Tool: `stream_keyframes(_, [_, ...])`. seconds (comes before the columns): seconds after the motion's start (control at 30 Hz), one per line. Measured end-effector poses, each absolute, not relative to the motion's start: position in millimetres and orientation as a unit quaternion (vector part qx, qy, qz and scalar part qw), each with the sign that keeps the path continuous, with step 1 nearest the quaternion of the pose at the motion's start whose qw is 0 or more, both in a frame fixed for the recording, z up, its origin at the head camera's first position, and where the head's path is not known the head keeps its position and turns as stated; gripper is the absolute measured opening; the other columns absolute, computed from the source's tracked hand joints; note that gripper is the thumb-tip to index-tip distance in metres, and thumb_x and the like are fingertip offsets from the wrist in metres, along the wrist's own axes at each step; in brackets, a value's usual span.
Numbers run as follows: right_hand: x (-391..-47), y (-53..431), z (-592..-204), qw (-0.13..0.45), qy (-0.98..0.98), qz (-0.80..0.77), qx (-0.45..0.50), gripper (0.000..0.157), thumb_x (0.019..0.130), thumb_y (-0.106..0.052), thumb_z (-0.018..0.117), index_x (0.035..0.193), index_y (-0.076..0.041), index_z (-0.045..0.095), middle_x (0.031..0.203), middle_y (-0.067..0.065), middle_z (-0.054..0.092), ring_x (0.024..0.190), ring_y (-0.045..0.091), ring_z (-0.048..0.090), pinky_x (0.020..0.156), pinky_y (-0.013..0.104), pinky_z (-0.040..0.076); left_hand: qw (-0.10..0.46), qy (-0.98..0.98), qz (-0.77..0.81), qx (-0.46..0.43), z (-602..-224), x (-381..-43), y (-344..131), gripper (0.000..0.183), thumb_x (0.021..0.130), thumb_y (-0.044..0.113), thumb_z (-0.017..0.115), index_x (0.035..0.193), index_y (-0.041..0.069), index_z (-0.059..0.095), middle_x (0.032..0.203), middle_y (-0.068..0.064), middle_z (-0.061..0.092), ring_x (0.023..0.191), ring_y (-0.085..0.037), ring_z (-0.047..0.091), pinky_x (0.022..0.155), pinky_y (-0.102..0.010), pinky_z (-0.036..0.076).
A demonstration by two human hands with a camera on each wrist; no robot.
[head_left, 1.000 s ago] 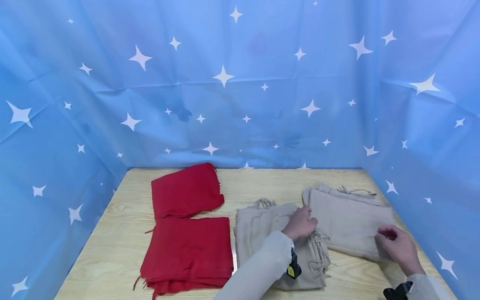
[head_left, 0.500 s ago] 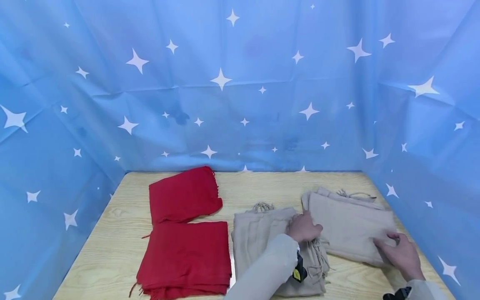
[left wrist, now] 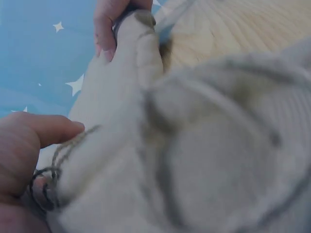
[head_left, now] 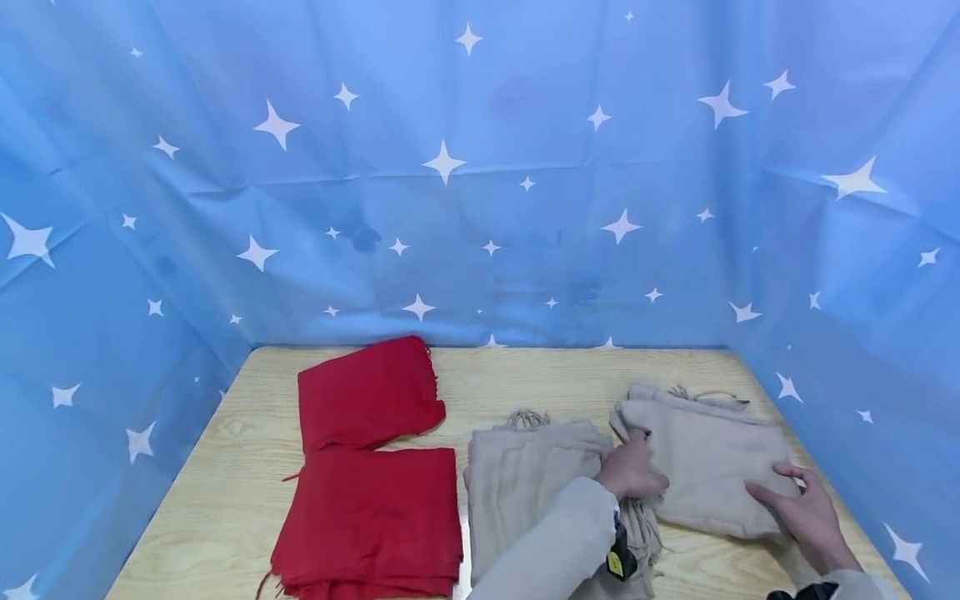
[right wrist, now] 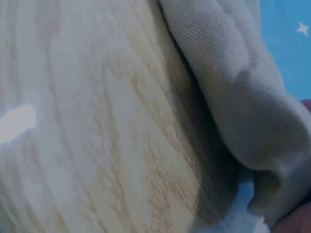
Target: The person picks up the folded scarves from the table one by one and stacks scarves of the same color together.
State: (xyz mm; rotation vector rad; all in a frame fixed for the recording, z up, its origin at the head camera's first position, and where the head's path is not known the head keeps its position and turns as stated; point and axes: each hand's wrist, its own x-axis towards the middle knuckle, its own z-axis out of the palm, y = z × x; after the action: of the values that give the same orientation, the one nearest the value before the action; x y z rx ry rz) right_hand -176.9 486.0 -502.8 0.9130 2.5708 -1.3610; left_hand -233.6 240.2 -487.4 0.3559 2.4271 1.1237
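Observation:
A folded beige scarf (head_left: pixel 712 462) lies at the right of the table with fringe at its far edge. My left hand (head_left: pixel 633 467) grips its left end; in the left wrist view the thumb lies on top by a few fringe strands. At the opposite end my right hand (head_left: pixel 810 508) holds the near right corner between thumb and fingers. Seen from the right wrist, the cloth's edge (right wrist: pixel 243 97) bulges a little above the wood. Beneath my left forearm is a second folded beige scarf (head_left: pixel 525 471), partly hidden by the sleeve.
Two folded red scarves lie on the left, a smaller red one (head_left: pixel 367 392) behind a larger red one (head_left: pixel 375 517). The pale wooden table (head_left: pixel 232 467) is enclosed by blue star-patterned curtains (head_left: pixel 517 225) at the back and both sides.
My left hand has shifted right and taken hold of the scarf's left end, which is drawn slightly inward. My right hand has closed onto the right corner. The red scarves stay put.

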Motion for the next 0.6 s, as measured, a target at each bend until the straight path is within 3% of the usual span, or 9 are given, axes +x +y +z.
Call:
stream_keyframes(0.07, [-176.7, 486.7, -503.3, 0.025, 0.829, -0.47, 0.302, 0.049, 0.085, -0.038, 0.068, 0.123, -0.021, 0.043, 0.154, 0.02, 0.016, 0.112, 0.025, 0.047, 0.077, 0.025, 0.047, 0.217, 0.874, 0.417, 0.125, -488.2, -233.9, 243.9, 0.07, 0.076, 0.015, 0.068, 0.138, 0.021, 0.037, 0.106, 0.006, 0.065, 0.084, -0.012, 0.059, 0.089, -0.026, 0.037])
stream_keyframes(0.13, [-175.9, 485.9, -503.2, 0.003, 0.814, -0.5, 0.296, 0.039, 0.084, -0.035, 0.07, 0.113, -0.034, 0.044, 0.142, 0.0, 0.034, 0.092, 0.006, 0.051, 0.064, 0.017, 0.046, 0.214, 0.869, 0.43, 0.119, -488.3, -234.0, 245.9, 0.068, 0.075, 0.011, 0.068, 0.135, 0.022, 0.038, 0.104, 0.004, 0.065, 0.079, -0.012, 0.056, 0.08, -0.025, 0.038])
stream_keyframes(0.2, [-174.4, 483.3, -501.5, -0.023, 0.793, -0.536, 0.289, 0.038, 0.083, -0.03, 0.073, 0.108, -0.039, 0.045, 0.118, -0.017, 0.044, 0.073, -0.004, 0.048, 0.058, 0.019, 0.047, 0.211, 0.859, 0.453, 0.109, -488.4, -233.7, 246.9, 0.066, 0.074, 0.007, 0.067, 0.132, 0.023, 0.04, 0.105, 0.002, 0.065, 0.078, -0.012, 0.055, 0.073, -0.025, 0.039])
stream_keyframes(0.27, [-172.4, 480.3, -497.8, -0.046, 0.777, -0.564, 0.276, 0.039, 0.082, -0.025, 0.074, 0.107, -0.04, 0.047, 0.096, -0.028, 0.042, 0.061, -0.003, 0.046, 0.05, 0.022, 0.044, 0.205, 0.846, 0.481, 0.103, -488.1, -233.6, 247.7, 0.064, 0.074, 0.004, 0.066, 0.129, 0.025, 0.042, 0.108, 0.001, 0.064, 0.08, -0.012, 0.054, 0.068, -0.026, 0.039])
stream_keyframes(0.37, [-172.9, 482.7, -497.2, -0.075, 0.77, -0.585, 0.242, 0.042, 0.082, -0.019, 0.074, 0.111, -0.038, 0.051, 0.089, -0.025, 0.048, 0.063, -0.004, 0.048, 0.048, 0.021, 0.044, 0.196, 0.823, 0.523, 0.109, -486.6, -233.6, 249.2, 0.059, 0.076, 0.002, 0.063, 0.125, 0.027, 0.045, 0.113, 0.003, 0.061, 0.084, -0.01, 0.054, 0.066, -0.026, 0.04])
stream_keyframes(0.5, [-174.9, 480.7, -489.6, -0.121, 0.781, -0.586, 0.18, 0.043, 0.084, -0.012, 0.071, 0.116, -0.033, 0.054, 0.095, -0.028, 0.05, 0.079, -0.013, 0.05, 0.061, 0.011, 0.046, 0.182, 0.802, 0.552, 0.139, -479.3, -234.3, 249.3, 0.054, 0.08, 0.005, 0.061, 0.127, 0.028, 0.045, 0.115, 0.004, 0.06, 0.081, -0.009, 0.052, 0.064, -0.025, 0.04])
stream_keyframes(0.6, [-174.5, 469.8, -475.3, -0.16, 0.764, -0.607, 0.15, 0.042, 0.083, -0.003, 0.068, 0.113, -0.03, 0.057, 0.093, -0.028, 0.055, 0.078, -0.012, 0.052, 0.06, 0.009, 0.045, 0.176, 0.787, 0.57, 0.156, -472.6, -235.3, 247.1, 0.054, 0.082, 0.006, 0.059, 0.13, 0.028, 0.044, 0.121, 0.003, 0.058, 0.084, -0.007, 0.052, 0.064, -0.024, 0.042])
